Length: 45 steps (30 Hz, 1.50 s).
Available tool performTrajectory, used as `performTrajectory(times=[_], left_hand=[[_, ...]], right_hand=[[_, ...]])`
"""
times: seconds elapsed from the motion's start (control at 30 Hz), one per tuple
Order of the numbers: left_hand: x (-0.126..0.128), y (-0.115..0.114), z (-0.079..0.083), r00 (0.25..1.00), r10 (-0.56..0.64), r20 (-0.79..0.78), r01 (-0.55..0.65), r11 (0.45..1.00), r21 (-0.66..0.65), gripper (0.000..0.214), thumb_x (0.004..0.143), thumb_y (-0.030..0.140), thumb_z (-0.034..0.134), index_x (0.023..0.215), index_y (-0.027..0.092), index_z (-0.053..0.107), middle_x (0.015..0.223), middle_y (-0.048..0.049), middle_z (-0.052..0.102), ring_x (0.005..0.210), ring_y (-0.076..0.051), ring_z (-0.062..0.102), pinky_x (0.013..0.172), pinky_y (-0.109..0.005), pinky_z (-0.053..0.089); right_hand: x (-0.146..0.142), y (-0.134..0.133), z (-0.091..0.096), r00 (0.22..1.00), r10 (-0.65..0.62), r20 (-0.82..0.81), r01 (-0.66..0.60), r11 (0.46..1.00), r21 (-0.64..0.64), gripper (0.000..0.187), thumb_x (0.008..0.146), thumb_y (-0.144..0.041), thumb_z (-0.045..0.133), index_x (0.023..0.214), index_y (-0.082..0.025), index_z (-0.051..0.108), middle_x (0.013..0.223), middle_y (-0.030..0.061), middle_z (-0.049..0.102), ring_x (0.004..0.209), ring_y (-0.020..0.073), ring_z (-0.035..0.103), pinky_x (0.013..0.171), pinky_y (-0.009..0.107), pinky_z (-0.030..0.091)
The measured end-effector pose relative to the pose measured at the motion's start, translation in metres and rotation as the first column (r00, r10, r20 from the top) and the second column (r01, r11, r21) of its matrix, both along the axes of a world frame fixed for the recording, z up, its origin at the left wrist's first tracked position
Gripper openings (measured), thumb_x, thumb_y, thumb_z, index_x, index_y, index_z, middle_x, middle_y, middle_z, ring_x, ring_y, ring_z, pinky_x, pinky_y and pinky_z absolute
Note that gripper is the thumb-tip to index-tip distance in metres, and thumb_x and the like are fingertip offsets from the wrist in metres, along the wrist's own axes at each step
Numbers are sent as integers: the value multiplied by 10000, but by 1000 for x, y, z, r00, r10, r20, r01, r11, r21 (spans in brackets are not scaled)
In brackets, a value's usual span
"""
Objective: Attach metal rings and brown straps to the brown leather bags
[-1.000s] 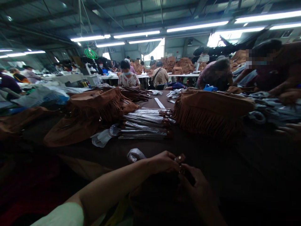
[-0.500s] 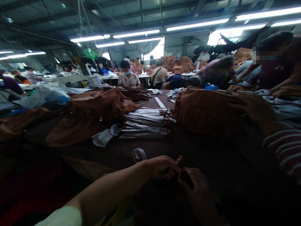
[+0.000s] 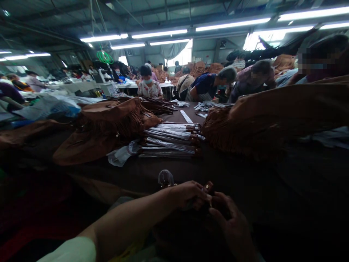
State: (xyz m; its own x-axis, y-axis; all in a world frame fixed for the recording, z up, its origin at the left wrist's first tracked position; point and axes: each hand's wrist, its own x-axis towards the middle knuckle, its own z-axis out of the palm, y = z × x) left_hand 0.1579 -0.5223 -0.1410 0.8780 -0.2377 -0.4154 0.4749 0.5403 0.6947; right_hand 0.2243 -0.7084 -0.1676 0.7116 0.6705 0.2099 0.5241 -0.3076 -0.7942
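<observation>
In the low centre of the head view, my left hand [image 3: 194,195] is closed on a brown leather strap [image 3: 208,186], whose end with a round metal stud sticks up past the fingers. Close beside it is my right hand [image 3: 231,218], its thumb and fingers curled together near the strap. Whatever the right fingers grip is too dark to make out. Dark brown material, mostly lost in shadow, lies below both hands. Behind my left wrist sits a clear plastic-wrapped piece [image 3: 165,177] with some metal showing.
Several straps in white wrapping [image 3: 170,140] lie stacked ahead on the dark table. Brown fringed bags [image 3: 114,118] are piled left; another fringed brown bag [image 3: 226,134] stands right, with a large brown piece [image 3: 294,107] over it. Co-workers [image 3: 207,85] bend over tables beyond.
The large brown piece at right has come up across the view, and the co-worker's hand and striped sleeve there no longer show. A person in dark blue has risen. My hands have barely shifted.
</observation>
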Motion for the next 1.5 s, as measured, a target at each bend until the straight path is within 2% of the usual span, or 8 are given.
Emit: performTrajectory(times=[0.3,0.47,0.63,0.8,0.93,1.07,1.2,1.5], left_hand=[[-2,11,20,997,-63,35,46,934,355,414,549,434,836,688,112,615,540,43,487,462,-48,399,457,-206,267],[-3,25,35,980,-170,102,105,881,462,540,633,621,719,801,111,656,612,32,514,492,-50,398,452,-207,275],[3,32,47,960,-276,38,185,736,651,509,660,529,737,976,135,671,526,59,492,454,-62,407,456,-196,310],[14,25,66,947,-311,-83,256,572,779,109,718,233,654,728,132,613,575,32,569,517,-89,518,528,-207,391],[17,15,69,967,-231,-109,215,506,835,169,676,285,669,634,148,579,535,53,495,494,-86,445,481,-215,326],[11,6,56,989,-122,-85,140,585,799,349,500,400,793,638,155,585,541,71,462,513,-80,406,469,-217,279],[6,-5,42,998,-12,-62,53,703,709,299,501,343,762,620,155,562,527,75,452,491,-65,378,459,-213,259],[11,-8,32,994,103,-23,-64,764,642,272,517,325,730,556,153,523,473,74,431,439,-54,346,441,-224,211]], right_hand=[[9,0,14,977,191,93,-190,982,-15,237,871,-377,568,1071,-258,616,1003,39,617,920,205,613,788,322,517],[17,3,18,960,249,129,-248,968,-25,224,837,-342,604,1040,-249,622,951,32,609,880,201,600,757,317,513],[14,5,15,981,150,120,-151,989,2,242,814,-348,610,1022,-225,609,929,36,603,840,202,602,709,311,510],[11,2,15,984,125,127,-128,992,18,206,813,-358,613,969,-223,614,887,31,600,812,205,598,703,318,496],[11,1,11,988,85,129,-87,996,12,215,799,-365,636,957,-222,611,870,31,600,790,210,601,692,327,496],[7,2,8,987,70,146,-72,997,5,217,798,-371,653,955,-227,616,875,29,607,794,209,606,695,328,498],[8,2,9,984,64,169,-70,997,31,238,800,-352,646,1004,-231,627,891,32,620,801,206,616,705,330,508],[37,6,34,933,326,149,-310,943,-118,316,781,-277,636,1090,-214,634,1084,92,650,1008,243,608,865,382,509]])
